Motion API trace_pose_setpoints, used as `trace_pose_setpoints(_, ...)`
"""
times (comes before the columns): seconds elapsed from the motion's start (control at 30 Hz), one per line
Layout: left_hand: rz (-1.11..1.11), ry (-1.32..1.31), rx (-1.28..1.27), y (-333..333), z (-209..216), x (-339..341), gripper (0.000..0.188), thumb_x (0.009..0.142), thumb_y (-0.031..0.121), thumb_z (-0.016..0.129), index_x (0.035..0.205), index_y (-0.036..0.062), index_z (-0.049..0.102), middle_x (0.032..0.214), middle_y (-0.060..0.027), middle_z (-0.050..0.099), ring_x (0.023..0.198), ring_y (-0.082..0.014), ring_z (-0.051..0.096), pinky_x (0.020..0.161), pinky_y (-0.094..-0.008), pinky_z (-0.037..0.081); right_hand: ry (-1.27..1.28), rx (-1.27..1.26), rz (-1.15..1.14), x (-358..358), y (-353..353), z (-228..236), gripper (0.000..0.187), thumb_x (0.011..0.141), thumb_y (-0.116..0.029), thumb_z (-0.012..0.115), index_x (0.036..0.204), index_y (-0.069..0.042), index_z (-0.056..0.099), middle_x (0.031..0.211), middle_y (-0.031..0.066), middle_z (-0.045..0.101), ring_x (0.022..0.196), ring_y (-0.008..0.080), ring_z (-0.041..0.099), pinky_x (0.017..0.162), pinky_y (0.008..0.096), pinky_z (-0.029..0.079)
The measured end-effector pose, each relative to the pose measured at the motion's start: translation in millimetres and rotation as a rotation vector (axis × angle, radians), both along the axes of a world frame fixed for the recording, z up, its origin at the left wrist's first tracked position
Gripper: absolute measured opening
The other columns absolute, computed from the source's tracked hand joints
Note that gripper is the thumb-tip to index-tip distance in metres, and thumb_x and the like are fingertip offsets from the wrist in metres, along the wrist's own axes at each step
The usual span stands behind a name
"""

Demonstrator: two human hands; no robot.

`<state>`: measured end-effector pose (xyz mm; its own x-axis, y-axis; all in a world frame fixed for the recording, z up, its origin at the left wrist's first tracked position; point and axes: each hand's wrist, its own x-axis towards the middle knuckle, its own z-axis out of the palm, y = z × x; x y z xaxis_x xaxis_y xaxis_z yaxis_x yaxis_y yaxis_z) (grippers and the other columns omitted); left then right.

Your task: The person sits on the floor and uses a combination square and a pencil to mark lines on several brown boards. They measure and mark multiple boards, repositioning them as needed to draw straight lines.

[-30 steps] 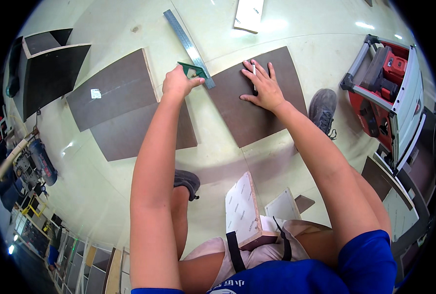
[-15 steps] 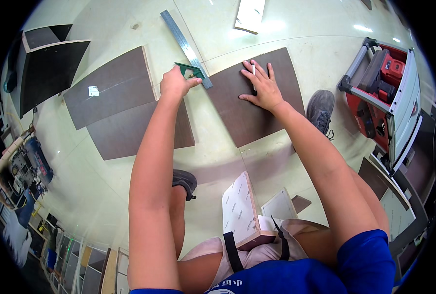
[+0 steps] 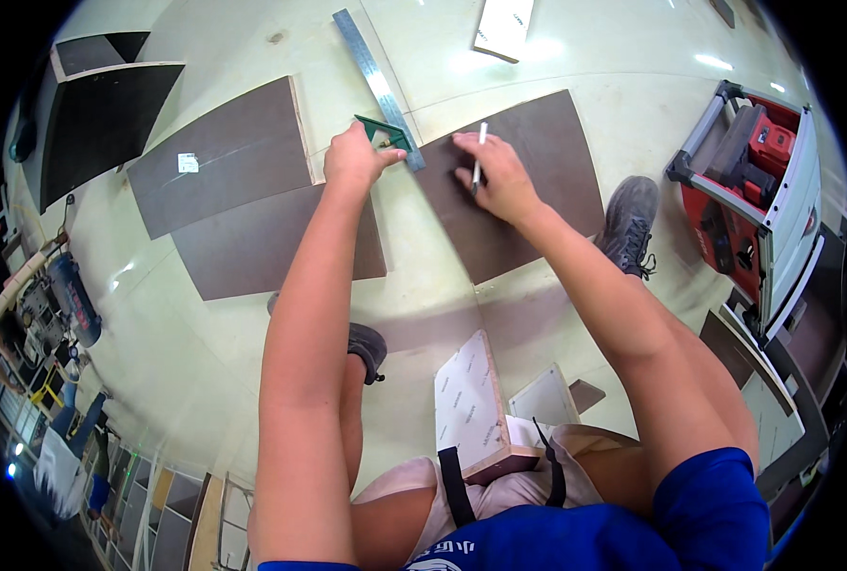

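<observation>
In the head view, the left hand (image 3: 352, 157) pinches the green head of a combination square (image 3: 376, 125), thumb opposing fingers, presumably to steady the metal blade (image 3: 371, 81) stretching beyond that grip. To its right, the right hand (image 3: 503, 183) grasps a white pen (image 3: 480, 157) in curled fingers, likely leaving it handy over the dark panel (image 3: 547, 138) beneath. Both forearms reach forward, the right slanting inward.

Combination square (image 3: 380, 93) perhaps against right-hand board (image 3: 549, 157)
</observation>
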<state>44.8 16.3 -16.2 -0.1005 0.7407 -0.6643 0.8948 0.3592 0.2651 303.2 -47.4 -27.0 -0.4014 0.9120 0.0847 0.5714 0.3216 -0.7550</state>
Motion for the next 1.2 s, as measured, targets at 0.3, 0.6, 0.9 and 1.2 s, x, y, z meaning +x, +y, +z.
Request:
trace_pose_setpoints(0.3,-0.006,0.029,0.002,-2,-2,-1,0.079,0.064,0.055,0.093,0.115,0.0038,0.062,0.109,-0.0163,0.074,0.104,-0.0324,0.072,0.087,-0.0439,0.059,-0.282,-0.109,0.157,-13,-19,-3,0.077,0.081,-0.022,0.083,0.147,-0.013,0.046,0.161,0.0067,0.04,0.151,0.032,0.033,0.125,0.0503,0.027)
trace_pose_setpoints(0.6,0.019,0.023,0.0,0,2,5,0.078,0.064,0.054,0.093,0.115,0.0042,0.062,0.109,-0.0159,0.074,0.104,-0.0318,0.073,0.088,-0.0434,0.059,-0.278,-0.093,0.057,-9,-15,-4,0.072,0.081,-0.021,0.083,0.144,-0.013,0.049,0.161,0.0055,0.041,0.151,0.0305,0.034,0.123,0.0506,0.029)
trace_pose_setpoints(0.9,0.043,-0.026,0.021,4,-4,5,0.076,0.064,0.053,0.094,0.115,0.0058,0.063,0.109,-0.0153,0.075,0.103,-0.0316,0.073,0.088,-0.0433,0.059,-0.262,-0.079,-0.004,-12,-12,-9,0.069,0.08,-0.021,0.083,0.141,-0.012,0.051,0.16,0.0071,0.042,0.15,0.0311,0.035,0.122,0.0522,0.031)
trace_pose_setpoints(1.2,0.08,-0.019,0.03,-3,1,1,0.068,0.067,0.049,0.092,0.11,0.0031,0.068,0.106,-0.0175,0.075,0.098,-0.0324,0.073,0.086,-0.0416,0.056,-0.23,-0.05,-0.002,-11,-14,-10,0.067,0.08,-0.02,0.084,0.138,-0.013,0.053,0.158,0.0079,0.045,0.148,0.0319,0.038,0.121,0.0533,0.031)
